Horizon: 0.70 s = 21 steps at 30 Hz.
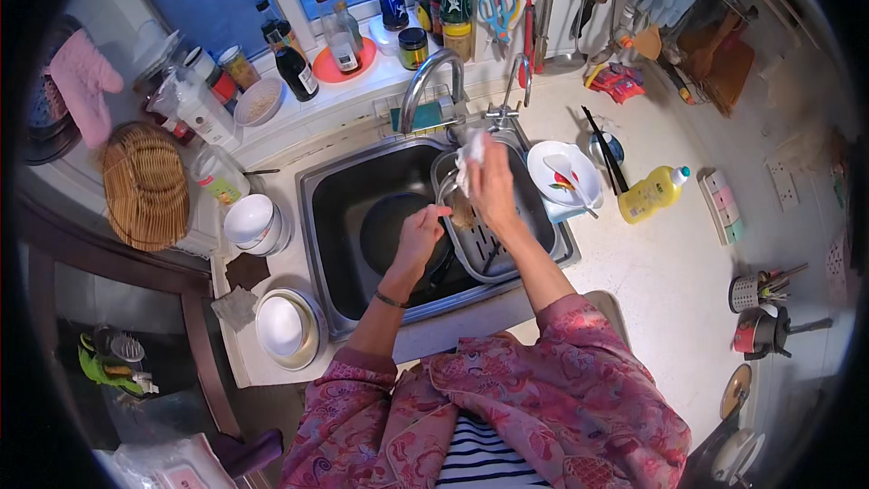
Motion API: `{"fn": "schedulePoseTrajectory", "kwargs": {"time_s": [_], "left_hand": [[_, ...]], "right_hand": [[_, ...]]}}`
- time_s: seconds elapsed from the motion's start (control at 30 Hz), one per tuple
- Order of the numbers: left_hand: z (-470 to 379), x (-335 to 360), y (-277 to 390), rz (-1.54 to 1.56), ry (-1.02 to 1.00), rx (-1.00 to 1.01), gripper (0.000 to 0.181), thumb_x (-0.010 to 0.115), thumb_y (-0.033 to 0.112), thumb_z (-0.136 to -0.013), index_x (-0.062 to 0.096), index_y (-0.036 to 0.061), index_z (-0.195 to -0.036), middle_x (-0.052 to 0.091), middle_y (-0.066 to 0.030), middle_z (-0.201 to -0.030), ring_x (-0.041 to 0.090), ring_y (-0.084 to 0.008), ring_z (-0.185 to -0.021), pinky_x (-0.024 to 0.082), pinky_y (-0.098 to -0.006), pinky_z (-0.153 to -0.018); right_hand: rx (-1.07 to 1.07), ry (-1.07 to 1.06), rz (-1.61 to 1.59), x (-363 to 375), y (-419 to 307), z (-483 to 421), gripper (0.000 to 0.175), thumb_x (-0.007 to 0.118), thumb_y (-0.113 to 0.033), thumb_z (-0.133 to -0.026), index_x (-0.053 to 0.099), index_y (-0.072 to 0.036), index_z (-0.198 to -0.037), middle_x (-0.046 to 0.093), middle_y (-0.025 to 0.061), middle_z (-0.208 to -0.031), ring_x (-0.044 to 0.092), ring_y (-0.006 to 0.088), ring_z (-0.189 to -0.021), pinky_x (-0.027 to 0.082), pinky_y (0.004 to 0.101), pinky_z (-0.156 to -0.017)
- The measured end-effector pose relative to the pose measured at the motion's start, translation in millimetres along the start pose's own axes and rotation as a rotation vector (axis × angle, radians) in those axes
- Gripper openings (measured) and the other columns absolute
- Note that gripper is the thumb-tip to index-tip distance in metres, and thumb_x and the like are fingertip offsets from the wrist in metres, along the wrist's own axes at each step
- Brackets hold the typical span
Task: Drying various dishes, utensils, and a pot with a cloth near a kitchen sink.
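Over the colander tray (497,255) in the stainless steel sink (339,231), my right hand (493,193) holds a crumpled white cloth or tissue (473,153). My left hand (422,231) is just left of it, with its index finger extended and its fingertips at the edge of a round, see-through item (463,209), perhaps a lid or strainer; blur hides exactly what it is. Below, a dark round pan (394,231) lies in the sink basin. The curved chrome faucet (438,68) stands behind my hands.
Stacked white bowls (250,219) and more bowls (280,323) stand left of the sink. To the right are a white bowl with a spoon (543,159), black chopsticks (605,149) and a yellow detergent bottle (648,197). Bottles and jars line the windowsill (271,105).
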<state>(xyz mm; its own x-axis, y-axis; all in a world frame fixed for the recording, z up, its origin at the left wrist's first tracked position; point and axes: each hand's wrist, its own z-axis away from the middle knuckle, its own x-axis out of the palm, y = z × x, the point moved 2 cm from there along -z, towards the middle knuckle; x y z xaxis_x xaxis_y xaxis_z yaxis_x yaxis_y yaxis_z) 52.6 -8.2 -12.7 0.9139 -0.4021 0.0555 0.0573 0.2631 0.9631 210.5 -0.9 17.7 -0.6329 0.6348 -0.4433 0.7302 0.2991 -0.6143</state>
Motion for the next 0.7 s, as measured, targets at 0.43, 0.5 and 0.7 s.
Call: {"fn": "schedulePoseTrajectory", "kwargs": {"time_s": [0.43,0.5,0.7], "left_hand": [[-1.9,23.4,6.9,-0.289,0.094,0.374,0.019,0.052,0.012,-0.089,0.06,-0.0019,-0.079,0.052,-0.0007,-0.061,0.043,-0.0075,-0.056,0.037,-0.0244,-0.052],[-9.1,26.2,6.0,-0.202,0.039,0.371,0.015,0.052,0.009,-0.089,0.061,-0.0026,-0.085,0.053,0.0007,-0.065,0.045,-0.0073,-0.057,0.037,-0.023,-0.053],[-37.8,66.2,-15.8,0.639,-0.072,-0.105,0.019,0.055,0.01,-0.09,0.061,-0.0018,-0.102,0.062,-0.0056,-0.096,0.057,-0.0102,-0.082,0.047,-0.0242,-0.072]], "right_hand": [[0.49,0.055,-0.181,-20.7,46.5,11.3,0.022,0.057,-0.014,-0.082,0.056,0.002,-0.097,0.063,0.0217,-0.077,0.064,0.033,-0.068,0.049,0.0384,-0.061],[0.69,0.027,-0.367,-33.4,58.2,28.3,0.02,0.058,-0.012,-0.084,0.057,0.002,-0.099,0.065,0.0137,-0.079,0.063,0.0195,-0.067,0.048,0.0313,-0.06],[0.867,-0.2,-0.877,-40.2,24.0,67.1,0.028,0.06,-0.006,-0.084,0.055,-0.001,-0.111,0.062,0.0044,-0.096,0.058,0.0085,-0.083,0.046,0.0227,-0.068]]}}
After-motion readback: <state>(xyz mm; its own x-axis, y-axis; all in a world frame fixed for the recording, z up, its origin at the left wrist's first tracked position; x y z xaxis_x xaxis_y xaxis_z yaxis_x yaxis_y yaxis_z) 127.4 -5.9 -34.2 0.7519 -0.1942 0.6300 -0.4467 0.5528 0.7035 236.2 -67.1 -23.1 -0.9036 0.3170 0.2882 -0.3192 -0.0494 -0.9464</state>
